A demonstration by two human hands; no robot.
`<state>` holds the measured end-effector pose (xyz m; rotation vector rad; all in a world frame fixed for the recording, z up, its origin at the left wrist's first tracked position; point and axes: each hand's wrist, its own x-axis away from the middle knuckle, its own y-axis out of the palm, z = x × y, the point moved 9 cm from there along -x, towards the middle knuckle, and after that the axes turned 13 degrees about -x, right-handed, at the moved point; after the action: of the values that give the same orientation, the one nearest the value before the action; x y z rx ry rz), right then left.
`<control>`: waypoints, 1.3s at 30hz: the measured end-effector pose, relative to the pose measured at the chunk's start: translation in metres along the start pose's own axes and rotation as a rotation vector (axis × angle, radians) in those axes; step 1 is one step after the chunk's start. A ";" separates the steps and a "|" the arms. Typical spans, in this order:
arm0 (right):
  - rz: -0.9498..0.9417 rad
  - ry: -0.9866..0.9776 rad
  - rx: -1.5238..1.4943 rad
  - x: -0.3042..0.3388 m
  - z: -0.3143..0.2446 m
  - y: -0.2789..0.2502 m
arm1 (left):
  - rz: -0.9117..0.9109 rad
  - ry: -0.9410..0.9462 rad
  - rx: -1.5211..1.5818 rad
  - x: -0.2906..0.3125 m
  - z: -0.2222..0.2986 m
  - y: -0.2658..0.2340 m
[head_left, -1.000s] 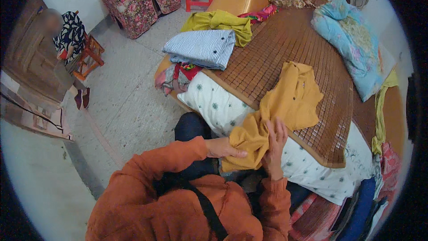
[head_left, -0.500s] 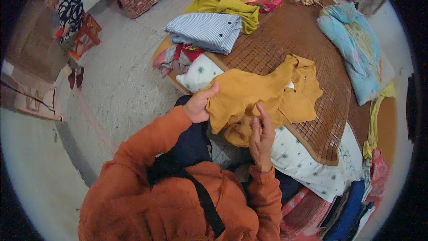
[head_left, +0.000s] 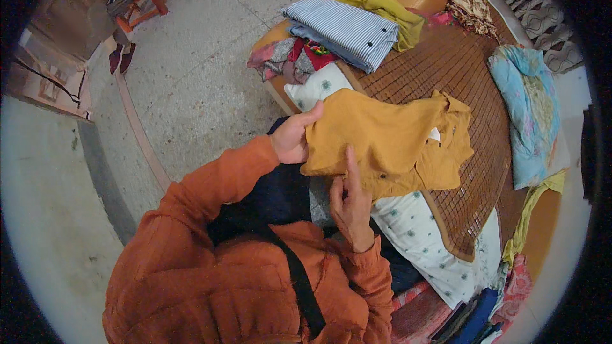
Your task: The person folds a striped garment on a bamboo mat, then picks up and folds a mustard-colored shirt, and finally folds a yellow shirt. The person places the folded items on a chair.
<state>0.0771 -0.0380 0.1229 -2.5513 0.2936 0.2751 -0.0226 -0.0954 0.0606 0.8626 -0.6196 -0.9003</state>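
A mustard-yellow shirt (head_left: 376,130), folded lengthwise, lies across my lap and the edge of a brown woven mat. Small dark buttons and a white label show on it. My left hand (head_left: 294,139) grips its left end, thumb on top and the other fingers hidden beneath the cloth. On the near edge of the shirt rests my right hand (head_left: 352,204), its index finger stretched out flat over the fabric. The thumb is near the edge and the remaining fingers look loosely bent, partly hidden.
Beyond the shirt, a folded striped shirt (head_left: 344,32) lies by an olive-green garment (head_left: 376,6) on the bed. The brown mat (head_left: 440,57) covers white patterned cloth (head_left: 408,229). A blue pillow (head_left: 526,114) is at right; folded clothes (head_left: 472,318) are piled nearby. A person sits on a red stool (head_left: 145,3).
The shirt's bunched near part now lies flatter, its near edge straighter. My right hand has moved left along it, while my left hand keeps its hold. The view has shifted.
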 end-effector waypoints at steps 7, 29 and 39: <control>-0.010 0.048 -0.086 -0.002 0.001 0.004 | -0.040 0.010 -0.074 0.009 0.002 -0.001; -0.242 -0.490 -0.617 0.031 -0.160 -0.034 | -0.007 0.070 0.130 0.003 -0.004 -0.032; -0.154 0.299 -0.266 -0.005 -0.017 0.010 | -0.077 -0.008 0.216 0.006 -0.009 -0.013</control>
<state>0.0718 -0.0549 0.1336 -2.8609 0.1778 -0.1374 -0.0182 -0.1019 0.0453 1.0834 -0.7032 -0.9169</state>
